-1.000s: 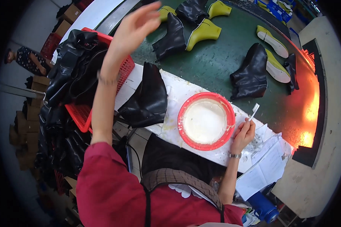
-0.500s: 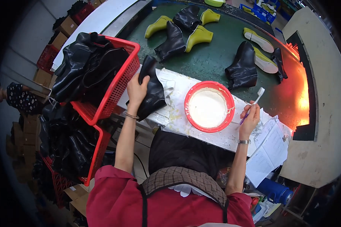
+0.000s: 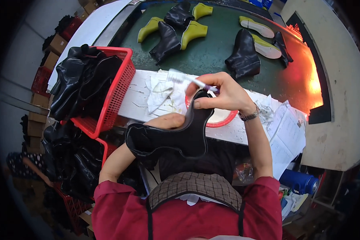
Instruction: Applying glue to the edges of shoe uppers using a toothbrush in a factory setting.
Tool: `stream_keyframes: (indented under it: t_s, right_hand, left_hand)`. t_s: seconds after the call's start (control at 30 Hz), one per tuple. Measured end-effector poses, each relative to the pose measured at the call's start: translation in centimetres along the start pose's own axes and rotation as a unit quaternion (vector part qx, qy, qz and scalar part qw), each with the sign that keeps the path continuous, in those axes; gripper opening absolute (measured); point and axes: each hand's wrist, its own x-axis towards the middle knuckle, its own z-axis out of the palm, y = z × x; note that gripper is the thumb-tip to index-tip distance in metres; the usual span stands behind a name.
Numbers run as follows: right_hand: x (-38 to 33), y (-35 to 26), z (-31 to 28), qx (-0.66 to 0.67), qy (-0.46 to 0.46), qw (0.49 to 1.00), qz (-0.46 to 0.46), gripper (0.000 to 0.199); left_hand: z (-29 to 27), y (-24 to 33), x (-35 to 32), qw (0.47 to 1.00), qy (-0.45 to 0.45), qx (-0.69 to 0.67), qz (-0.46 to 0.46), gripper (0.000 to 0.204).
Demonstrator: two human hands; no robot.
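A black leather boot upper (image 3: 170, 142) is held over my lap, its opening and dark lining turned up. My left hand (image 3: 171, 120) grips it from its far side; the boot hides part of the fingers. With thumb and fingers my right hand (image 3: 230, 94) pinches the boot's upper edge. That same hand also holds a toothbrush (image 3: 194, 82) with a white and purple handle, its bristles pointing left above the table. Behind the boot and right hand stands a red basin (image 3: 227, 121) of white paste, mostly covered from sight.
A crumpled white cloth (image 3: 160, 94) lies on the white table (image 3: 128, 105). Red baskets (image 3: 118, 86) of black boots stand left. Black uppers and yellow-green foot forms (image 3: 194, 34) rest on the green belt (image 3: 212, 48), near an orange glow. Papers (image 3: 286, 132) and a blue flask (image 3: 300, 182) are right.
My left hand has brought the boot from beside the basket to over my lap and turned it opening up. My right hand has moved left with the toothbrush and taken hold of the boot's edge.
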Motion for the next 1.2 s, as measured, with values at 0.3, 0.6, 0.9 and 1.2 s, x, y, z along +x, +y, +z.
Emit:
stream_keyframes:
  t_s: [0.3,0.6,0.9,1.2]
  right_hand:
    - [-5.0,3.0,2.9,0.051,0.074,0.982,0.166,0.015]
    - [-9.9,3.1,2.0,-0.392,0.189,0.874,0.215,0.026]
    - [-11.5,3.4,1.4,-0.467,0.213,0.833,0.207,0.014]
    - [-14.9,3.9,0.1,-0.342,0.273,0.871,0.222,0.013]
  left_hand:
    - [3.4,3.1,-1.0,0.936,-0.01,-0.34,-0.088,0.094]
    - [2.8,3.8,-1.9,0.971,0.199,-0.128,-0.047,0.049]
    - [-1.0,6.3,0.2,0.937,0.335,-0.093,-0.026,0.04]
    - [-1.4,6.3,1.6,0.959,0.214,-0.164,-0.086,0.051]
